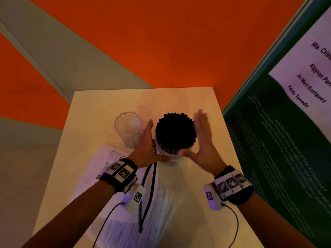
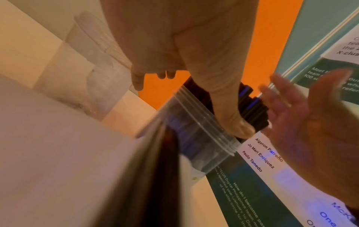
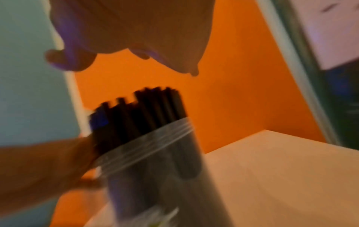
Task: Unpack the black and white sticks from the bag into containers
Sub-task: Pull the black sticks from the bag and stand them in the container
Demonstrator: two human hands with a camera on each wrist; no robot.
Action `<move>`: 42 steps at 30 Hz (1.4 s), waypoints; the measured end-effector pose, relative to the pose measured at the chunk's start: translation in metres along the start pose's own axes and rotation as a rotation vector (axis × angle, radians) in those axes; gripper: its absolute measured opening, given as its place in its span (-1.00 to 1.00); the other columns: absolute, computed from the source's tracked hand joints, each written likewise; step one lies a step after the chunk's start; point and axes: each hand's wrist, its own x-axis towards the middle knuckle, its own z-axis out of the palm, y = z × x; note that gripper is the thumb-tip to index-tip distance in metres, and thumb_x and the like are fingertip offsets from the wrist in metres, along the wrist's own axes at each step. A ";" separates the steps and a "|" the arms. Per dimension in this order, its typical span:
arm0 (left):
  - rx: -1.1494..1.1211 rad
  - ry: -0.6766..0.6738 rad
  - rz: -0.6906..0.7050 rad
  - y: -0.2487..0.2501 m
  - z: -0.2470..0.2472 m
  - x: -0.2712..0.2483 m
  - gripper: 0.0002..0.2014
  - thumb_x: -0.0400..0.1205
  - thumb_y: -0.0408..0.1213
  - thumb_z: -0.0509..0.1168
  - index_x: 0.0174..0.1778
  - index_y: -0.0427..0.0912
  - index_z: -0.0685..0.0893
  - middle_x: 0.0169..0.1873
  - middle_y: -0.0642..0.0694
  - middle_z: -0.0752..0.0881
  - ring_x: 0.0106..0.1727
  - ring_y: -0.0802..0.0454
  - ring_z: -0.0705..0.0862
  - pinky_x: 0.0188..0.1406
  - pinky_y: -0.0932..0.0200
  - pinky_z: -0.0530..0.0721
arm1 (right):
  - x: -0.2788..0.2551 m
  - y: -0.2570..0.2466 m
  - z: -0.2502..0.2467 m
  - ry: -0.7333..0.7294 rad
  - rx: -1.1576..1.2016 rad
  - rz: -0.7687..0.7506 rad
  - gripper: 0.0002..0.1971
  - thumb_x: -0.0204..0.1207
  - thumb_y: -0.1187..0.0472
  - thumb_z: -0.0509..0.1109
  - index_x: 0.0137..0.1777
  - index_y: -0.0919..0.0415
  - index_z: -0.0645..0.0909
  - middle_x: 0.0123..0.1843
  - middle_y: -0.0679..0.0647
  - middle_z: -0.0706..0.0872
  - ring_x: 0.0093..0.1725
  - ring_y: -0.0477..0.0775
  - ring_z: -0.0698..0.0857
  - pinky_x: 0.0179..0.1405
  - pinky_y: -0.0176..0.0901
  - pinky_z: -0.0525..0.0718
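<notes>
Sticks, black (image 1: 175, 130), stand packed upright in a clear container (image 1: 167, 153) near the middle of the pale worktop (image 1: 202, 97), their tips rising above its rim. The left hand (image 1: 145, 145) and right hand (image 1: 203, 140) flank this bundle with fingers straight and thumbs extended toward each other at the near side; the left thumb touches the sticks at the rim, and neither hand grips anything. By judgement, the black half of the task is largely done. A second clear container (image 1: 128, 128) stands empty just left of the first, while a mass of white sticks (image 1: 161, 203) with a few loose black ones (image 1: 146, 199) lies nearer the person, so that part remains. Printed packaging (image 1: 111, 158) lies at the left. Orange walls and a printed poster (image 1: 295, 90) enclose the corner.
</notes>
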 end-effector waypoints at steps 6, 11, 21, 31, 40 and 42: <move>-0.131 -0.166 0.127 0.017 0.000 0.020 0.35 0.16 -0.29 0.71 0.63 -0.09 -0.18 0.59 0.14 0.14 0.60 0.31 0.11 0.59 0.20 0.22 | 0.022 0.035 -0.013 -0.378 0.219 0.317 0.37 0.19 0.08 0.70 0.67 0.02 -0.38 0.72 -0.09 -0.24 0.69 -0.12 -0.19 0.70 0.01 0.06; -0.183 -0.089 0.241 0.019 -0.001 0.026 0.21 0.15 -0.49 0.68 0.55 -0.21 -0.04 0.41 0.21 0.26 0.41 0.59 0.27 0.31 0.61 0.32 | 0.026 0.034 0.001 -0.226 0.410 0.205 0.14 0.18 0.03 0.70 0.62 -0.07 -0.04 0.54 -0.36 0.26 0.53 -0.37 0.30 0.43 -0.59 0.34; 0.337 -0.022 0.280 0.044 -0.024 0.027 0.18 0.24 0.55 0.27 0.60 0.27 -0.32 0.64 0.21 -0.23 0.65 0.14 -0.28 0.61 -0.28 -0.23 | 0.016 0.053 0.022 -0.343 0.439 0.294 0.41 0.14 0.23 0.74 0.67 0.03 -0.36 0.69 -0.22 -0.05 0.55 -0.53 0.07 0.37 -0.75 0.22; 0.974 -0.035 0.490 0.072 0.016 0.033 -0.22 0.55 0.46 -0.18 0.65 0.14 0.08 0.68 -0.13 0.07 0.68 -0.22 -0.01 0.50 -0.53 -0.03 | 0.010 0.056 0.033 -0.151 0.468 0.291 0.24 0.14 -0.08 0.69 0.67 -0.06 -0.10 0.67 -0.16 0.19 0.59 -0.23 0.26 0.41 -0.63 0.35; 0.941 -0.080 0.031 0.013 -0.014 -0.068 -0.36 0.57 0.31 0.11 0.36 -0.15 0.44 0.15 -0.12 0.55 0.06 -0.11 0.59 -0.09 0.07 0.54 | -0.012 0.076 0.016 -0.042 0.495 0.359 0.15 0.14 0.28 0.72 0.63 0.02 0.03 0.59 -0.05 0.33 0.57 -0.02 0.38 0.49 0.13 0.51; 0.991 -0.213 -0.103 -0.004 -0.006 -0.076 -0.55 0.70 0.11 0.03 0.31 -0.16 0.46 0.10 -0.10 0.59 -0.01 -0.04 0.65 -0.08 0.14 0.61 | -0.016 0.077 0.011 -0.015 0.499 0.371 0.16 0.13 0.27 0.73 0.62 -0.05 0.04 0.55 -0.19 0.36 0.53 -0.10 0.42 0.45 0.09 0.56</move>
